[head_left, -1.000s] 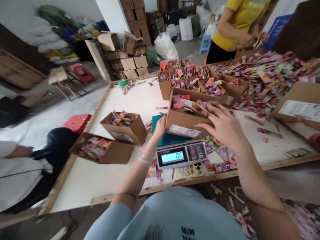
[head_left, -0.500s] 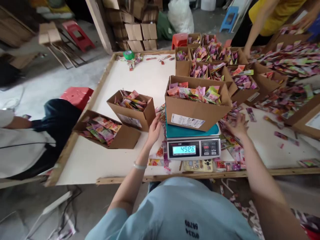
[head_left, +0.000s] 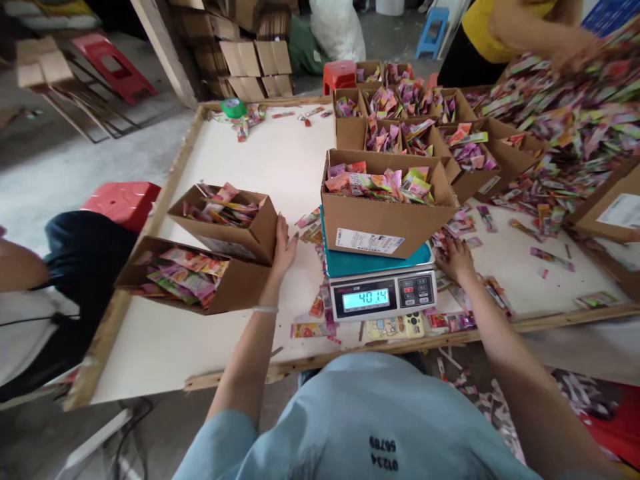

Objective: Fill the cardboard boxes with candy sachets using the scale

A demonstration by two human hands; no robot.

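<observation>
My left hand (head_left: 284, 250) lies with fingers stretched out against the right end of a small carton (head_left: 227, 230) of wrapped snack packets. Nearer me, another filled carton (head_left: 245, 290) stands tilted and touches it. A larger filled carton (head_left: 383, 213) rests on the teal pan of a digital scale (head_left: 385, 293), whose display seems to read 4014. Right of the scale, my right hand (head_left: 454, 259) is low over loose packets (head_left: 457, 230), its fingers spread and holding nothing I can see. A phone in a patterned case (head_left: 395, 327) lies under the scale's front edge.
Several filled cartons (head_left: 350, 130) stand behind the scale. Beyond them a person in yellow (head_left: 500, 30) has a hand over a large packet heap (head_left: 585, 113). Green tape (head_left: 233, 108) lies at the table's far left corner. Another person's leg (head_left: 90, 253) is at the left edge.
My left hand has moved left onto the small carton, which now sits closer to the tilted one. My right hand has lowered onto the loose packets. The scale's reading has changed.
</observation>
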